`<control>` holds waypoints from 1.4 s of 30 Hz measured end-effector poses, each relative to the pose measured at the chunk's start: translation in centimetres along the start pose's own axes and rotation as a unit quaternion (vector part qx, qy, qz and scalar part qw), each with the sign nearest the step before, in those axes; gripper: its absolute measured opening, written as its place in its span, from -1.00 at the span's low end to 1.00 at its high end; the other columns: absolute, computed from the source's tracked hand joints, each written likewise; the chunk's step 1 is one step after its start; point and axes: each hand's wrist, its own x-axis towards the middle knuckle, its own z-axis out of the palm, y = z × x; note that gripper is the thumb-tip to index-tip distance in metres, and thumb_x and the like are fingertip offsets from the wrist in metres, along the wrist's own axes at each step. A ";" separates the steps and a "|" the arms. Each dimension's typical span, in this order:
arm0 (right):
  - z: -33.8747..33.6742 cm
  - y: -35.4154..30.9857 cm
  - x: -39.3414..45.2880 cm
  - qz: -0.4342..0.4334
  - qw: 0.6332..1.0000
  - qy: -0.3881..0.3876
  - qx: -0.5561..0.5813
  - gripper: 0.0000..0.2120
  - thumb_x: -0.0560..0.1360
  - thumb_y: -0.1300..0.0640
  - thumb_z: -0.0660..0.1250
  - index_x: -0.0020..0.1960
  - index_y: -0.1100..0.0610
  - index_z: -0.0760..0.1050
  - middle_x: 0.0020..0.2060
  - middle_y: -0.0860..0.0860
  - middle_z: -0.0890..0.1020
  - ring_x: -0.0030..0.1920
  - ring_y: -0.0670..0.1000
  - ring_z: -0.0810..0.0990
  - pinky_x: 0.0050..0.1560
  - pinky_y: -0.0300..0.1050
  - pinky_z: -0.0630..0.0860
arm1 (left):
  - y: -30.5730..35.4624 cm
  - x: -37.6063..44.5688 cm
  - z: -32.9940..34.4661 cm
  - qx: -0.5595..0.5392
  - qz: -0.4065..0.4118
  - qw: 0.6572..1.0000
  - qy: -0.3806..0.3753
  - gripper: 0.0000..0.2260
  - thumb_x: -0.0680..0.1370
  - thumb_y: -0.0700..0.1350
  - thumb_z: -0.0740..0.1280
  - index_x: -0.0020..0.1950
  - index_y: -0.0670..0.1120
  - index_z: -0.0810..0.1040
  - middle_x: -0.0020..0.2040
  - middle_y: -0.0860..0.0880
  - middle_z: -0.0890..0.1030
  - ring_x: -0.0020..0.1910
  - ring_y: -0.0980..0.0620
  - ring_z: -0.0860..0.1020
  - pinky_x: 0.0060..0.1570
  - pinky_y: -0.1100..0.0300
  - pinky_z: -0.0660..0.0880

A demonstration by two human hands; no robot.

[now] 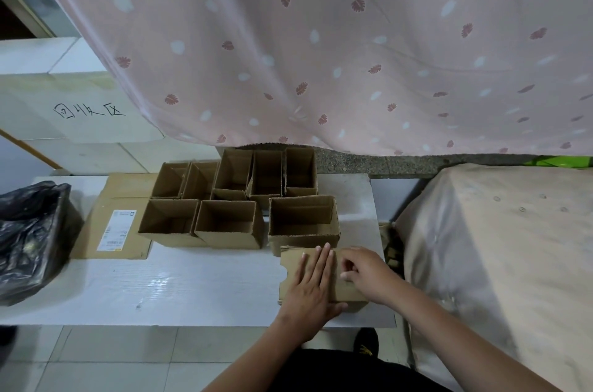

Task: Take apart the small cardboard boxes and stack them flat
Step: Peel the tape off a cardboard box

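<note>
The left hand (313, 287) lies spread, fingers straight, pressing a flattened box (290, 269) against the white surface (192, 289) near its front right corner. The right hand (364, 274) rests on the same cardboard with fingers curled, pinching its edge. Just behind stand eight open boxes (224, 224), clustered together beside a flat cardboard sheet (128, 199).

You face a pink leaf-print curtain (321, 38) hanging over a speckled stone ledge (369, 162). White table (192, 289) below you, pale tiled floor (106, 359) underfoot, covered furniture (497, 247) to your right, black bag (29, 237) left.
</note>
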 end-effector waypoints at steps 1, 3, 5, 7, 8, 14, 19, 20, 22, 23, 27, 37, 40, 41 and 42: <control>-0.2 0.4 -0.4 0.005 1.000 0.001 0.024 -0.88 0.53 0.17 0.36 -0.14 0.07 0.44 -0.17 -0.04 0.52 -0.16 -0.06 0.48 -0.16 -0.21 0.41 | 0.0 -0.1 -0.1 -0.002 -0.001 1.000 0.002 -0.16 0.60 0.38 -0.05 0.62 -0.21 -0.16 0.62 -0.17 -0.21 0.60 -0.16 -0.19 0.49 -0.12 -0.18; -0.6 1.4 -1.1 0.019 0.997 -0.001 0.071 -0.86 0.54 0.15 0.36 -0.15 0.01 0.44 -0.17 -0.06 0.57 -0.16 -0.09 0.51 -0.18 -0.24 0.43 | 0.1 -0.2 -0.2 -0.004 -0.004 1.000 0.003 -0.17 0.60 0.37 -0.02 0.63 -0.20 -0.13 0.63 -0.18 -0.16 0.61 -0.17 -0.15 0.48 -0.11 -0.16; -1.0 2.1 -1.6 0.026 0.994 0.012 0.109 -0.83 0.55 0.13 0.36 -0.17 -0.03 0.42 -0.18 -0.06 0.59 -0.13 -0.08 0.55 -0.12 -0.19 0.48 | 0.3 -0.3 -0.4 -0.006 -0.002 1.000 0.000 -0.18 0.60 0.37 0.00 0.64 -0.15 -0.13 0.63 -0.18 -0.16 0.60 -0.19 -0.14 0.48 -0.12 -0.15; -1.3 2.7 -1.9 0.029 0.987 0.037 0.152 -0.82 0.56 0.14 0.35 -0.17 -0.03 0.41 -0.18 -0.06 0.61 -0.09 -0.07 0.58 -0.02 -0.10 0.53 | 0.5 -0.3 -0.4 -0.007 -0.002 1.000 -0.004 -0.19 0.60 0.36 0.04 0.65 -0.12 -0.10 0.63 -0.19 -0.13 0.60 -0.21 -0.11 0.47 -0.12 -0.12; -1.5 3.0 -1.9 0.035 0.982 0.045 0.179 -0.83 0.58 0.14 0.33 -0.15 -0.02 0.41 -0.16 -0.04 0.63 -0.08 -0.06 0.61 -0.01 -0.08 0.55 | 0.6 -0.4 -0.3 -0.006 -0.005 1.000 -0.005 -0.19 0.59 0.36 0.06 0.65 -0.11 -0.06 0.63 -0.20 -0.08 0.60 -0.21 -0.06 0.47 -0.13 -0.09; -1.3 5.7 -1.7 0.129 0.933 0.112 0.316 -0.90 0.64 0.22 0.20 -0.05 0.17 0.36 -0.22 0.04 0.69 -0.21 -0.04 0.68 -0.19 -0.06 0.67 | 0.8 -0.1 -0.3 -0.015 -0.008 1.000 -0.004 -0.18 0.59 0.37 0.06 0.65 -0.09 -0.12 0.63 -0.19 -0.15 0.59 -0.25 -0.12 0.46 -0.14 -0.17; 0.3 7.0 -1.8 0.198 0.865 0.143 0.438 -0.90 0.62 0.21 0.26 -0.01 0.15 0.34 -0.04 0.25 0.57 -0.09 0.18 0.69 -0.18 0.02 0.68 | 1.0 -0.1 -0.4 -0.038 -0.011 0.999 -0.010 -0.18 0.60 0.38 0.01 0.61 -0.03 -0.34 0.59 -0.14 -0.38 0.56 -0.20 -0.36 0.47 -0.12 -0.32; 0.5 7.0 -1.9 0.186 0.878 0.133 0.420 -0.85 0.59 0.17 0.33 0.00 0.12 0.34 -0.01 0.23 0.55 -0.06 0.14 0.68 -0.14 0.00 0.68 | 1.1 -0.1 -0.4 -0.047 -0.011 0.999 -0.019 -0.18 0.60 0.38 0.00 0.58 -0.02 -0.41 0.56 -0.12 -0.44 0.54 -0.17 -0.43 0.48 -0.12 -0.37; 0.8 6.7 -2.1 0.160 0.916 0.127 0.345 -0.75 0.52 0.14 0.43 0.00 0.04 0.34 -0.01 0.15 0.52 -0.09 0.02 0.67 -0.12 -0.07 0.68 | 1.2 -0.2 -0.5 -0.048 -0.015 0.998 -0.029 -0.17 0.61 0.37 0.00 0.54 0.00 -0.49 0.52 -0.10 -0.52 0.51 -0.14 -0.49 0.48 -0.16 -0.43; 0.7 6.5 -2.1 0.151 0.932 0.130 0.304 -0.75 0.51 0.17 0.43 -0.01 0.01 0.34 -0.05 0.13 0.53 -0.13 -0.04 0.66 -0.14 -0.08 0.69 | 1.3 -0.2 -0.5 -0.042 -0.017 0.999 -0.030 -0.16 0.61 0.36 0.03 0.54 0.00 -0.51 0.51 -0.11 -0.53 0.51 -0.15 -0.49 0.48 -0.18 -0.44; 0.1 5.0 -2.0 0.126 0.948 0.126 0.263 -0.80 0.52 0.30 0.33 -0.08 0.04 0.38 -0.07 0.13 0.57 -0.20 0.02 0.67 -0.18 0.00 0.69 | 1.5 0.2 -1.4 -0.043 -0.012 0.999 -0.031 -0.09 0.58 0.19 0.26 0.55 0.15 -0.45 0.55 -0.22 -0.43 0.56 -0.26 -0.35 0.47 -0.25 -0.40; -3.0 2.3 -3.1 0.052 0.930 0.115 0.347 -0.75 0.52 0.34 0.38 -0.09 -0.01 0.49 -0.13 0.03 0.66 -0.22 0.11 0.73 -0.04 0.10 0.64 | 0.7 0.9 -4.5 -0.155 -0.047 0.985 0.050 -0.17 0.28 0.39 0.35 0.46 0.33 0.06 0.50 -0.09 0.12 0.47 -0.26 0.12 0.32 -0.23 0.29; -4.1 2.0 -3.4 0.040 0.934 0.160 0.318 -0.65 0.54 0.34 0.35 -0.15 -0.14 0.55 -0.22 -0.03 0.68 -0.25 0.01 0.71 -0.18 -0.23 0.58 | 0.2 0.4 -4.3 -0.253 -0.064 0.963 0.071 -0.18 0.24 0.40 0.35 0.41 0.33 0.07 0.50 -0.02 0.10 0.46 -0.17 0.13 0.37 -0.18 0.33; -4.4 2.1 -3.5 0.041 0.933 0.170 0.314 -0.64 0.55 0.33 0.34 -0.15 -0.15 0.57 -0.24 -0.06 0.68 -0.26 -0.02 0.71 -0.20 -0.29 0.55 | -0.1 0.2 -4.1 -0.287 -0.068 0.953 0.072 -0.17 0.26 0.34 0.42 0.41 0.34 0.06 0.50 0.00 0.08 0.46 -0.15 0.14 0.40 -0.16 0.34; -4.6 2.2 -3.6 0.042 0.933 0.177 0.311 -0.65 0.56 0.33 0.33 -0.12 -0.15 0.59 -0.26 -0.08 0.68 -0.25 -0.04 0.70 -0.18 -0.29 0.54 | -0.3 0.0 -3.8 -0.319 -0.070 0.942 0.073 -0.15 0.28 0.25 0.51 0.40 0.36 0.05 0.50 0.01 0.07 0.47 -0.14 0.15 0.42 -0.15 0.34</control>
